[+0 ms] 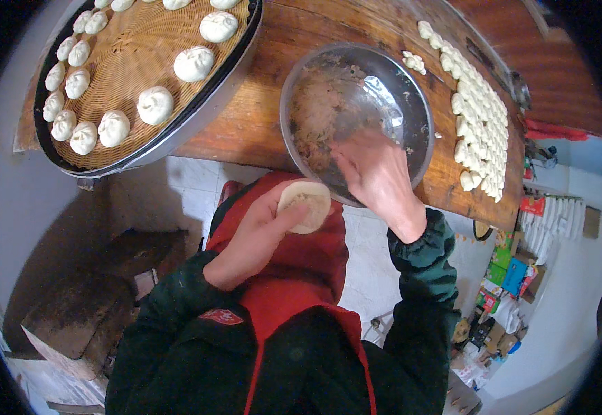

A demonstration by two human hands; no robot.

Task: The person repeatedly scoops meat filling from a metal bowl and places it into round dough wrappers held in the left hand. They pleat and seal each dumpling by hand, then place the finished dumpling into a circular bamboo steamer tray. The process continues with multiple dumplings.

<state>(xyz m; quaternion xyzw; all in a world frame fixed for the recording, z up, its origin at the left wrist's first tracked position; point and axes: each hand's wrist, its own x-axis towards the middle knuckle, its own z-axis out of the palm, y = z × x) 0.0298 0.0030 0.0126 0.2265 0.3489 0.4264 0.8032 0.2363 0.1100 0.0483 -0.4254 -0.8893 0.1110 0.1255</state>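
My left hand holds a round dough wrapper above the red apron, its thumb pressing on a pale patch at the wrapper's middle. To its right, my right hand reaches over the near rim into a large stainless steel bowl. Brownish minced filling coats the left side of the bowl. The fingertips of this hand are blurred against the filling, so whether they grip anything is unclear. A round steamer with a woven mat stands at the upper left, holding several pleated buns.
Many small dough pieces lie in rows on the right of the wooden table. A small dough clump rests beside the bowl's upper right rim. Boxes and bags are stacked beyond the table at the right. A brown block-like object stands lower left.
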